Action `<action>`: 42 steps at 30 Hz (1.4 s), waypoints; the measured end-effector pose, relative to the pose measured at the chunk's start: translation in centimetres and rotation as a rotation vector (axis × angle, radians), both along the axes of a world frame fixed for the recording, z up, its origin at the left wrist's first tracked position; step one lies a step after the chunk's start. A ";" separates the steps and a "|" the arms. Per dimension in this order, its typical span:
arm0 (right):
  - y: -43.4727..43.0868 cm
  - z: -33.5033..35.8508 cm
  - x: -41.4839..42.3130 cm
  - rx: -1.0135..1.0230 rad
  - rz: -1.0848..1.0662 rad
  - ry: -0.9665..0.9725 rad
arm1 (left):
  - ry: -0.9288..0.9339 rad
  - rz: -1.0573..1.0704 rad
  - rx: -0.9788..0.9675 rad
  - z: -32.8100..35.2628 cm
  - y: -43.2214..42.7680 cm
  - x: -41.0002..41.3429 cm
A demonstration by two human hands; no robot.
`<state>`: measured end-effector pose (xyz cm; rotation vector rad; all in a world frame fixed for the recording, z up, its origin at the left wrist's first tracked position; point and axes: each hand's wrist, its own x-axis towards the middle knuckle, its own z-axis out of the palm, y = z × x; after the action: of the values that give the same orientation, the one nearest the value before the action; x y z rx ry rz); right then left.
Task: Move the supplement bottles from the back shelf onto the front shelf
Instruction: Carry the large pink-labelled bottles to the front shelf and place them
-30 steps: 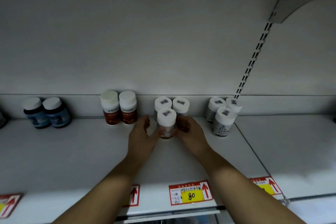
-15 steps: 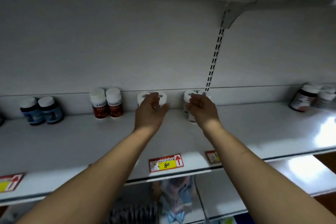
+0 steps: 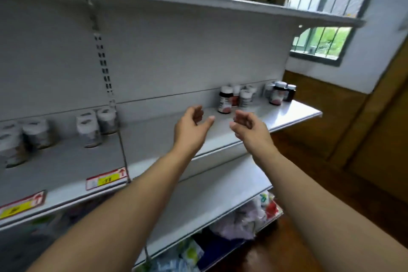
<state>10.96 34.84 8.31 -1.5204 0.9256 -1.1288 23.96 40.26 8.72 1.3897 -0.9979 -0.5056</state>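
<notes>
1. The left hand (image 3: 189, 128) is hovering above the middle shelf (image 3: 154, 139) with its palm turned inward. Its fingers (image 3: 197, 113) are curling loosely, the thumb is pointing toward the other hand, and they are holding nothing
2. The right hand (image 3: 250, 128) is hovering at the same height, separated from the left hand by a clear gap. Its fingers (image 3: 241, 117) are also curling loosely and are gripping nothing
3. The nearest supplement bottles (image 3: 225, 100), a white-capped cluster led by a dark bottle, are standing upright at the back of the middle shelf against the back panel (image 3: 176, 62). They are just beyond the right hand and are not touching it
4. A second cluster of bottles (image 3: 278, 93) is standing further right, near the open end of the same shelf, also at the back
5. Two white-lidded jars (image 3: 88, 128), blurred, are standing just left of the slotted rail (image 3: 103, 66). More jars (image 3: 33, 132) are standing at the left edge of the view
6. Red and yellow price tags (image 3: 107, 179) are sitting on the front lip of the middle shelf
7. An upper shelf (image 3: 198, 0) is running overhead, and a lower shelf (image 3: 209, 194) is lying beneath the forearms
8. Coloured packets (image 3: 242, 221) are lying below the lower shelf
9. A barred window (image 3: 320, 42) is showing at the upper right
</notes>
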 end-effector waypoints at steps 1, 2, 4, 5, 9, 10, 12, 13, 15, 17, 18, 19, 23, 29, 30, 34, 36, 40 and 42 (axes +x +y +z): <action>-1.1 0.1 -2.7 0.005 -0.030 0.007 | 0.002 -0.040 0.015 0.0 -1.6 -2.4; -2.2 0.2 -5.1 0.012 -0.060 0.014 | 0.003 -0.074 0.023 0.0 -3.2 -4.6; -4.3 0.2 -9.4 0.021 -0.114 0.021 | 0.001 -0.129 0.028 -0.2 -6.4 -8.5; -5.4 0.1 -11.3 0.020 -0.137 0.015 | -0.003 -0.151 0.036 -0.4 -8.0 -10.1; -10.9 -1.6 -17.0 0.018 -0.217 0.014 | -0.041 -0.222 0.074 -1.8 -14.6 -15.3; -12.6 -2.2 -18.1 0.021 -0.229 0.024 | -0.050 -0.228 0.073 -2.2 -16.5 -16.2; -16.4 -3.1 -19.8 0.009 -0.249 0.045 | -0.074 -0.231 0.071 -2.9 -20.4 -18.0; -18.5 -3.4 -20.4 0.002 -0.253 0.054 | -0.083 -0.228 0.069 -3.2 -22.4 -18.7; -22.8 -3.6 -21.2 0.012 -0.239 0.072 | -0.082 -0.220 0.059 -3.7 -26.5 -19.8; -27.0 -3.3 -21.7 0.054 -0.218 0.096 | -0.081 -0.208 0.069 -3.6 -30.6 -20.6; -29.0 -3.1 -22.1 0.066 -0.212 0.107 | -0.085 -0.203 0.078 -3.3 -32.5 -20.9; -31.0 -2.7 -22.5 0.063 -0.208 0.113 | -0.094 -0.198 0.082 -2.9 -34.4 -21.3; -38.7 -1.8 -24.4 0.066 -0.172 0.114 | -0.136 -0.149 0.133 -2.6 -41.0 -22.7; -49.2 -4.5 -25.0 0.122 0.014 0.151 | -0.140 0.080 0.239 -5.4 -47.6 -24.0; -50.6 -5.0 -24.9 0.133 0.063 0.167 | -0.132 0.137 0.257 -6.0 -48.4 -24.2; -55.4 -6.2 -24.4 0.178 0.234 0.204 | -0.019 0.307 0.310 -7.3 -50.6 -25.4; -57.2 -6.4 -23.8 0.205 0.287 0.209 | 0.005 0.358 0.336 -7.6 -51.5 -25.5; -59.1 -7.5 -21.8 0.235 0.404 0.244 | 0.018 0.447 0.369 -8.0 -52.5 -24.8; -59.6 -8.4 -20.9 0.231 0.404 0.262 | 0.024 0.465 0.390 -8.4 -53.1 -24.2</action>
<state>-9.90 -24.71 -0.11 -1.5928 0.8379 -0.5252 -0.27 -12.86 0.28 1.8940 -0.5400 -0.3745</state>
